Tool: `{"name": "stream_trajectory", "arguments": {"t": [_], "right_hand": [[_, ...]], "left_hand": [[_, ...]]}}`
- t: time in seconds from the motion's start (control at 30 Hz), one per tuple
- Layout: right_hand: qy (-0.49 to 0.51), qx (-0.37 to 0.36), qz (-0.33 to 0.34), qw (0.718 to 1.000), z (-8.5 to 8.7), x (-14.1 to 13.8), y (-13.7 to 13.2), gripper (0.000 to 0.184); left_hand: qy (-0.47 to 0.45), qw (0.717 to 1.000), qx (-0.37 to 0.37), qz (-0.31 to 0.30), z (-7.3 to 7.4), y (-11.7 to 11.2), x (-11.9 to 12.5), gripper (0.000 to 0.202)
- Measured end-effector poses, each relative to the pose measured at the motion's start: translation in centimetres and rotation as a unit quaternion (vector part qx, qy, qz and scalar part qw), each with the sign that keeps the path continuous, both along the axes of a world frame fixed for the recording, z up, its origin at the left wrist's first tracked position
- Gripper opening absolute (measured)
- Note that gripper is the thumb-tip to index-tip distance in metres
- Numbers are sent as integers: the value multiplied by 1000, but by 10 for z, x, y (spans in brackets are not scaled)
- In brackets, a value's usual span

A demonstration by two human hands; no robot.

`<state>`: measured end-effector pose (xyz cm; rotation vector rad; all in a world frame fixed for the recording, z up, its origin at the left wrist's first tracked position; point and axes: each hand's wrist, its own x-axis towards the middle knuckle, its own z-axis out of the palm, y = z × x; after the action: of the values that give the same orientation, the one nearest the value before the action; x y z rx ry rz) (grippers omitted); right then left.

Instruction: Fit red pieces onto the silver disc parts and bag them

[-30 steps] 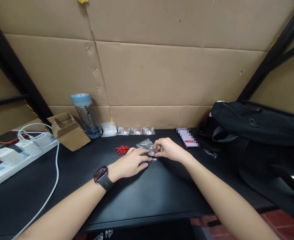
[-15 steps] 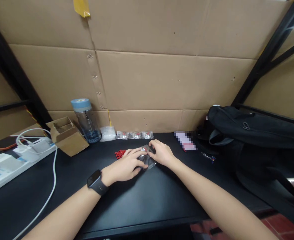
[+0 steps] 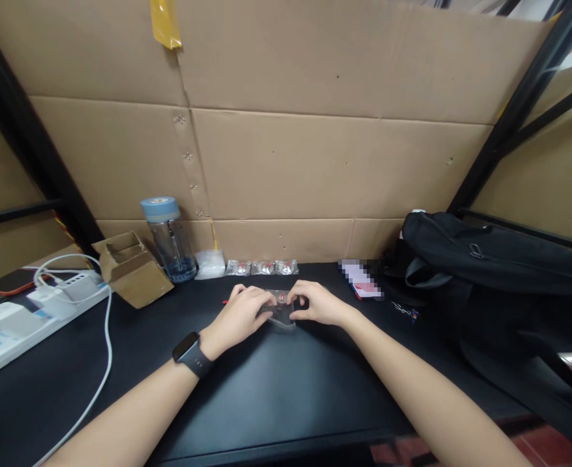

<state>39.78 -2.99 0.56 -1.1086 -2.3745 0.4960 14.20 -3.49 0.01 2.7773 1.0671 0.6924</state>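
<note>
A small clear plastic bag point(image 3: 282, 316) with a red and silvery item at its far end is between my hands, low over the black table. My left hand point(image 3: 243, 312), with a dark watch on its wrist, pinches the bag's left edge. From the other side, my right hand point(image 3: 318, 302) grips the right edge between thumb and fingers. Behind my left hand, the red pieces point(image 3: 225, 302) are almost wholly hidden. Farther back, three filled clear packets point(image 3: 265, 268) lie in a row beside a stack of clear bags point(image 3: 210, 264).
On the left are an open cardboard box point(image 3: 137, 275), a blue-lidded bottle point(image 3: 172, 240) and a white power strip point(image 3: 47, 318) with a trailing cable. A phone point(image 3: 360, 279), a keychain point(image 3: 405, 311) and a black backpack point(image 3: 500, 272) lie to the right.
The bag has turned straighter between my hands, and my left hand has shifted left, covering most of the red pieces. My right thumb and fingers now close on the bag's right edge.
</note>
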Motion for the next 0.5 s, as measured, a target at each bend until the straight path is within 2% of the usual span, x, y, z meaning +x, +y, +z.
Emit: {"name": "stream_trajectory", "arguments": {"t": [0.13, 0.33, 0.47, 0.5], "right_hand": [[26, 12, 11, 1000, 1, -4, -1, 5], [12, -22, -53, 998, 4, 2, 1, 11], [70, -87, -66, 992, 0, 1, 3, 11], [85, -103, -75, 988, -2, 0, 3, 10]], "left_hand": [[-4, 1000, -2, 2, 1, 4, -3, 9], [-4, 1000, -10, 23, 1, 4, -3, 19], [-38, 997, -42, 42, -4, 5, -2, 14], [-54, 996, -52, 49, -5, 5, -1, 20]]}}
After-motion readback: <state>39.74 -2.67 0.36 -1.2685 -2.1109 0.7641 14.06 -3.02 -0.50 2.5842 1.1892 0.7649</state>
